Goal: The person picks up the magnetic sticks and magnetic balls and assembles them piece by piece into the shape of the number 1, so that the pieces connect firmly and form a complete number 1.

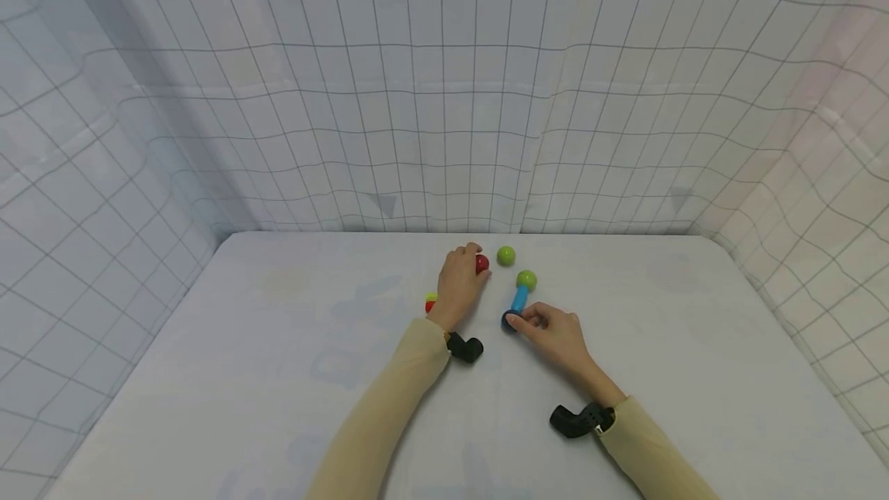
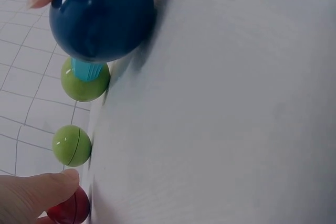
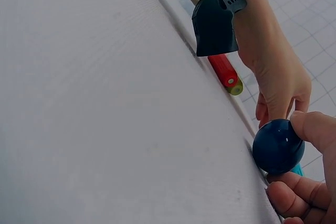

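Note:
My left hand (image 1: 458, 288) holds a red ball (image 1: 482, 263) on the white table, thumb on the near side and fingers over the far side. My right hand (image 1: 559, 336) pinches a dark blue ball (image 3: 278, 146) between thumb and fingers. From that ball a light blue rod (image 1: 519, 298) runs away to a green ball (image 1: 526, 279) at its far end. Another green ball (image 1: 506, 255) lies apart, right of the red one. In the left wrist view, the dark blue ball (image 2: 102, 17) looms large and partly covers the rod.
Beside my left wrist lie a red rod (image 3: 222, 70) and a yellow-green rod (image 3: 235, 87), partly hidden by that arm in the head view. White walls with a grid of lines (image 1: 444, 99) enclose the table (image 1: 625, 292) at the back and sides. Each wrist wears a black camera mount (image 1: 579, 420).

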Available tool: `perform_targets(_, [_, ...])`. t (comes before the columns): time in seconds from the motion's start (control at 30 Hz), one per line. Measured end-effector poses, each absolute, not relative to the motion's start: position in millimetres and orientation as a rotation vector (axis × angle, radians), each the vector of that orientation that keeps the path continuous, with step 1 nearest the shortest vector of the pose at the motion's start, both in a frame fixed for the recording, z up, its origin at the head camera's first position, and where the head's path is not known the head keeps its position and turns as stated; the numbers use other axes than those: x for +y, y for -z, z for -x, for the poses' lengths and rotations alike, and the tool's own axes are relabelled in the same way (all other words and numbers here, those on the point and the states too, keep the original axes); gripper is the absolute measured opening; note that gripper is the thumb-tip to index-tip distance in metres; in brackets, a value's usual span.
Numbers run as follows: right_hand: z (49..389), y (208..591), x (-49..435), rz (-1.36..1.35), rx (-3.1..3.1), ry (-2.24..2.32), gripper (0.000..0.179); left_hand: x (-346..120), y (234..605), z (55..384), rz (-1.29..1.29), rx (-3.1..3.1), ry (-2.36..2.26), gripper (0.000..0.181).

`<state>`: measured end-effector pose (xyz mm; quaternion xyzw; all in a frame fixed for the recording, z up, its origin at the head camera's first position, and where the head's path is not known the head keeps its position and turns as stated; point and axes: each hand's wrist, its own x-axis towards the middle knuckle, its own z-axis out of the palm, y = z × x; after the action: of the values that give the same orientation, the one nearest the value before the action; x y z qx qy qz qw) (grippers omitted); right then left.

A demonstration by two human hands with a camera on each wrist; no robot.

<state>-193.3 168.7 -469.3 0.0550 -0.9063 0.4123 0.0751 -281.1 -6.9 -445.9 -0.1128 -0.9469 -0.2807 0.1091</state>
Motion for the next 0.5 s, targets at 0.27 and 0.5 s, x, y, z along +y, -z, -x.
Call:
perform_targets(0.27, [194.5, 471.1, 169.7, -0.146, -2.742, -1.209, 0.033, -11.7, 443.5, 278.0, 0.314, -2.780, 0.790, 0.048])
perform_targets(0.5, [194.6, 471.9, 169.4, -0.158, -2.732, -1.220, 0.031, -35.8, 439.4, 268.2, 0.325, -2.722, 0.778, 0.052])
